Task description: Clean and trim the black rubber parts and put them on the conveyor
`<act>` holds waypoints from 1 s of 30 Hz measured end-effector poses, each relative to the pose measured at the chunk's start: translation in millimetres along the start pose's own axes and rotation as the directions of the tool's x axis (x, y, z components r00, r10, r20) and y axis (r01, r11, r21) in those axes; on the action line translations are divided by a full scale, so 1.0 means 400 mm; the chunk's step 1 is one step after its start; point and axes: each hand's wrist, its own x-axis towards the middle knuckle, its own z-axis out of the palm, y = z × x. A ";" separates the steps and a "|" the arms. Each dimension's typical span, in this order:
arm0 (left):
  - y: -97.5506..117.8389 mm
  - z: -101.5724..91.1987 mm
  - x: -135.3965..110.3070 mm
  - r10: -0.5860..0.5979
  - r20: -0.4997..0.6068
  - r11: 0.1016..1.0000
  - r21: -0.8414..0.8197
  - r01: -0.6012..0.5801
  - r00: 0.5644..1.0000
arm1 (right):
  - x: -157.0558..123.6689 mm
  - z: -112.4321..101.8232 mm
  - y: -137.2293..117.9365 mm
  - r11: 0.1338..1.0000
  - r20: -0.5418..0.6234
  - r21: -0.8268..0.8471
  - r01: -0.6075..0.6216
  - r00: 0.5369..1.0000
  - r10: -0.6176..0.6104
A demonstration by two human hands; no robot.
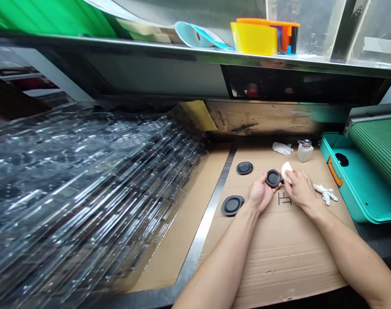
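My left hand [259, 192] is closed on a black disc [273, 177] with a raised rim, holding it by its edge above the cardboard. Just to the right, my right hand [298, 185] pinches a white pad [286, 171] beside the disc; whether the pad touches the disc I cannot tell. Two more spots on the cardboard hold similar dark pieces: a black disc [244, 168] farther back and a larger-looking black disc [231, 205] near my left forearm, which seems to overlap another piece.
Stacked clear plastic trays [86, 206] fill the left side. At the back stand a white pump bottle [305, 151] and a crumpled white wipe [282, 148]. A white glove [325, 193] lies right of my hand. Beyond are a teal bin [359, 201] and a green conveyor belt [382, 141].
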 end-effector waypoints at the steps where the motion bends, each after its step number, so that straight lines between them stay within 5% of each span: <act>1: 0.006 0.002 -0.006 -0.010 -0.001 1.000 -0.004 0.010 1.000 | 0.005 -0.003 0.016 0.998 -0.005 -0.033 -0.048 0.999 0.048; 7: 0.021 0.020 -0.031 -0.087 0.090 0.994 -0.056 0.092 0.992 | 0.012 0.001 0.066 0.990 0.063 -0.069 -0.125 0.990 0.130; 9: 0.013 0.022 -0.033 -0.012 0.089 0.999 0.031 0.009 0.996 | 0.009 0.005 0.063 0.991 0.094 -0.059 -0.120 0.988 0.125; 11: -0.004 0.022 -0.035 0.189 0.060 0.953 0.231 -0.197 0.980 | 0.008 0.005 0.061 0.991 0.109 -0.037 -0.130 0.985 0.134; 14: -0.034 0.019 -0.040 0.542 0.154 0.608 0.606 -0.512 0.826 | 0.009 -0.001 0.062 0.989 0.129 -0.012 -0.150 0.980 0.150; 18: -0.060 0.015 -0.052 0.657 0.418 0.116 0.766 -0.633 0.627 | 0.010 -0.005 0.068 0.988 0.157 0.007 -0.152 0.976 0.149; 23: -0.066 0.015 -0.060 0.651 0.557 -0.108 0.740 -0.664 0.515 | 0.012 -0.005 0.069 0.986 0.167 0.008 -0.167 0.972 0.163; 27: -0.066 0.018 -0.063 0.655 0.554 -0.132 0.753 -0.645 0.513 | 0.014 -0.005 0.070 0.987 0.169 0.013 -0.161 0.973 0.156; 30: -0.055 0.021 -0.067 0.610 0.530 -0.097 0.787 -0.609 0.588 | 0.013 -0.002 0.073 0.989 0.161 0.010 -0.148 0.976 0.145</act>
